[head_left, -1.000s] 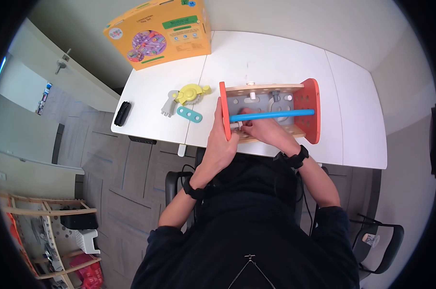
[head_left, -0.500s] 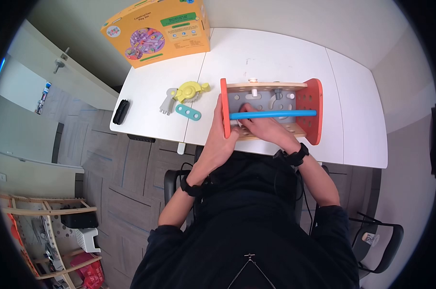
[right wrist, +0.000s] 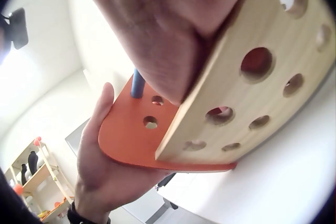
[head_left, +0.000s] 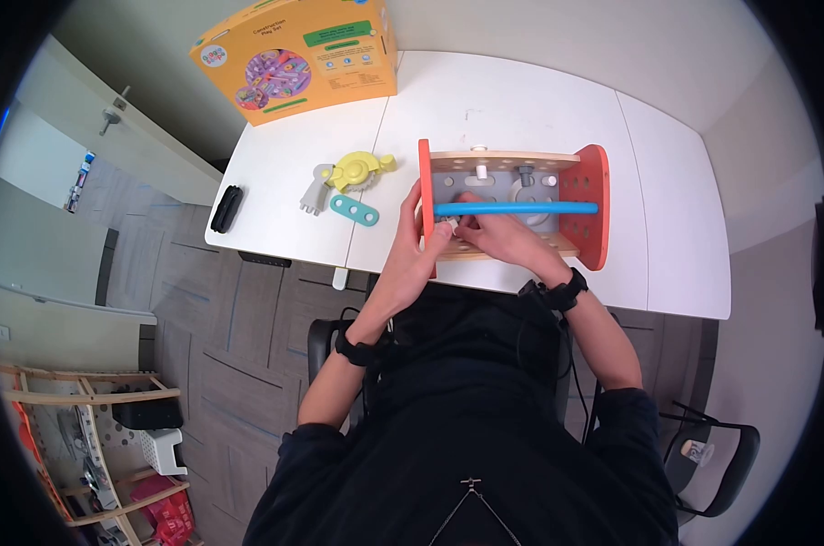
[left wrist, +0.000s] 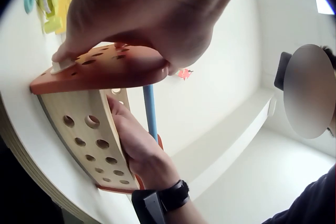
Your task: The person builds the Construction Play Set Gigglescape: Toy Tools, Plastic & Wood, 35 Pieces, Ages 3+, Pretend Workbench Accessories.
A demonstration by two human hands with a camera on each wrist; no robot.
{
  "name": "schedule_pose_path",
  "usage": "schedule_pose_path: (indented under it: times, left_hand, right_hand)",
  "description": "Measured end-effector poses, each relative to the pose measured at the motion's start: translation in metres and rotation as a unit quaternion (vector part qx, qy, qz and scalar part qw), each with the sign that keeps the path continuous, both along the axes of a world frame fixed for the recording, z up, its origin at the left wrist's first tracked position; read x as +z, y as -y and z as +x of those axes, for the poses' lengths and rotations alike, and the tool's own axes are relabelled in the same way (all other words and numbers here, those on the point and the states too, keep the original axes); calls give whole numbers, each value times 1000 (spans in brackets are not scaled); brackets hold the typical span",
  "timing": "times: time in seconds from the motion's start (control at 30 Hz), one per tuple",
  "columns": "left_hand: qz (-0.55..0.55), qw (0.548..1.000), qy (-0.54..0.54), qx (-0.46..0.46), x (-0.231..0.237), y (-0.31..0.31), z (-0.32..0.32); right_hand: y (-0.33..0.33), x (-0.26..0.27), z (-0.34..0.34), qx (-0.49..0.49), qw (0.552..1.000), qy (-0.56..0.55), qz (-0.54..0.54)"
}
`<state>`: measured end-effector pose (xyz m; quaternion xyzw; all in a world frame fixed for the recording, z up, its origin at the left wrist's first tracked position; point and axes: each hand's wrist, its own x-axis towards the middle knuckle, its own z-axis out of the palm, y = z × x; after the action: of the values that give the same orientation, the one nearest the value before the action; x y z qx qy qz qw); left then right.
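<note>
A wooden toy toolbox (head_left: 594, 205) with orange end panels and a blue rod handle (head_left: 530, 208) stands before the person. The left hand (head_left: 410, 259) grips the left end panel (right wrist: 131, 134), its thumb over the edge inside. In the left wrist view, a left fingertip presses a white bolt head (left wrist: 64, 66) on the panel's outer face. The right hand (head_left: 503, 238) reaches inside under the rod and pinches a small whitish nut (head_left: 452, 225) by that panel; its fingertips are partly hidden. White and grey bolts (head_left: 525, 175) sit in the far perforated board.
On the white table (head_left: 676, 227), left of the toolbox, lie a yellow toy saw (head_left: 357, 169), a grey claw-like piece (head_left: 316, 193) and a teal strip with holes (head_left: 354, 210). A yellow box (head_left: 294, 68) stands behind; a black case (head_left: 227, 209) lies near the left edge.
The left thumb has moved up from the panel's lower edge to beside the nut. The toolbox has shifted slightly, and the bolt's threads seen earlier are now mostly covered. The right hand stays inside.
</note>
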<state>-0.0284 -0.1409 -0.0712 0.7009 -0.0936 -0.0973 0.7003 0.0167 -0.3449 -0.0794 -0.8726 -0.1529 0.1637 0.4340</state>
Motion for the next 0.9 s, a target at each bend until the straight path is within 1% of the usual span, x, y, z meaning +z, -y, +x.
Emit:
schedule_pose_path:
  times: [0.03, 0.13, 0.17, 0.2, 0.23, 0.33, 0.43, 0.53, 0.63, 0.73, 0.9]
  left_hand:
    - [-2, 1000, -2, 5, -2, 0, -1]
    - [-11, 999, 12, 27, -12, 0, -2]
    - [-20, 999, 19, 39, -18, 0, -2]
    - [-37, 998, 24, 55, -38, 0, 2]
    - [-55, 996, 29, 70, -47, 0, 3]
    - [-124, 987, -25, 97, -61, -2, 2]
    - [-139, 978, -82, 133, -58, -2, 4]
    - [-133, 975, -104, 143, -63, -9, 7]
    - [-68, 980, -90, 163, -66, -10, 13]
    - [-51, 988, -67, 131, -70, -13, 18]
    - [-46, 992, -66, 102, -75, -19, 24]
  right_hand:
    - [0, 1, 1, 4, 1000, -3, -12]
    - [1, -6, 4, -2, 1000, 2, 14]
    - [2, -8, 6, 0, 1000, 7, 1]
    - [2, -10, 7, 1, 1000, 12, -12]
    - [2, -10, 8, 2, 1000, 17, -25]
    - [2, -8, 11, 1, 999, 5, -39]
    - [0, 1, 12, -1, 998, -22, -58]
    - [1, -2, 12, 9, 998, 16, -66]
    - [-1, 8, 9, 0, 997, -15, -74]
    - [0, 6, 7, 5, 997, -8, -78]
    - [-1, 7, 5, -3, 998, -6, -66]
